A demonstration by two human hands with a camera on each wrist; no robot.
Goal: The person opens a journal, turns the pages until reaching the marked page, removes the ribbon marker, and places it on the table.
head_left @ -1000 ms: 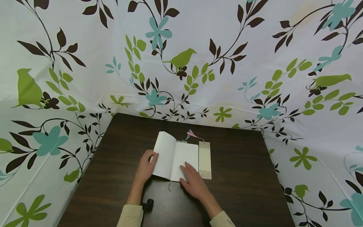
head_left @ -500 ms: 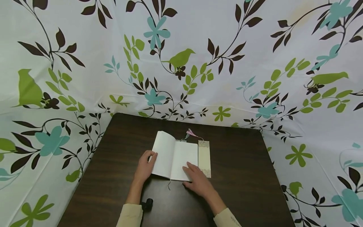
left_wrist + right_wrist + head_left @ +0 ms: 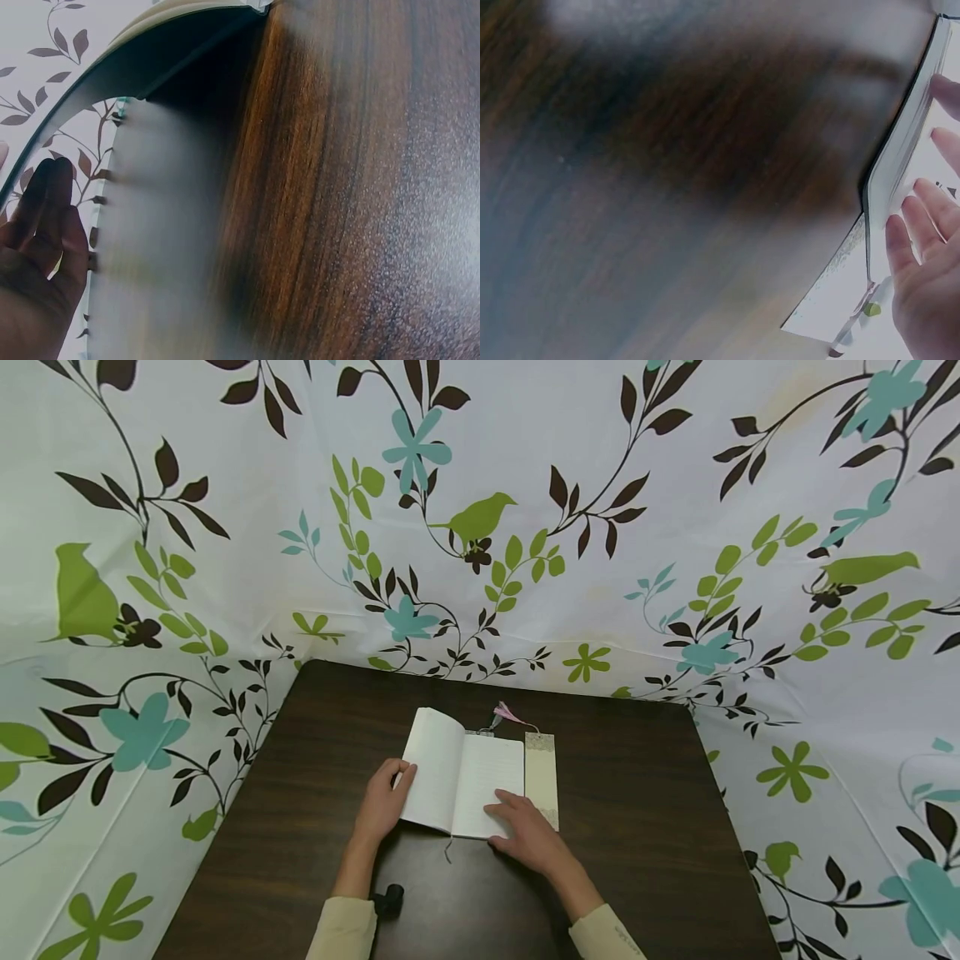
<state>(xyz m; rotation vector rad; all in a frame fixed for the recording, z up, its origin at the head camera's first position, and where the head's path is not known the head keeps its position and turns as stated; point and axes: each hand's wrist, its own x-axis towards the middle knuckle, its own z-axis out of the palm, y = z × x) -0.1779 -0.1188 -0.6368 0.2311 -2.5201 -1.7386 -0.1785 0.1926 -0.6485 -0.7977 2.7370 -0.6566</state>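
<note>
Pinching a notebook (image 3: 435,772) at its left edge is the left hand (image 3: 383,802); the right hand (image 3: 529,835), fingers extended, rests on its right page (image 3: 487,772), beside a bookmark (image 3: 541,768).

No words, numbers or brands can be read. Toward the table's (image 3: 637,827) far edge, the open notebook (image 3: 487,768) shows only faint ruling; marks on the right sleeve (image 3: 606,933) and the bookmark's (image 3: 541,772) patterned ends yield no legible characters.
</note>
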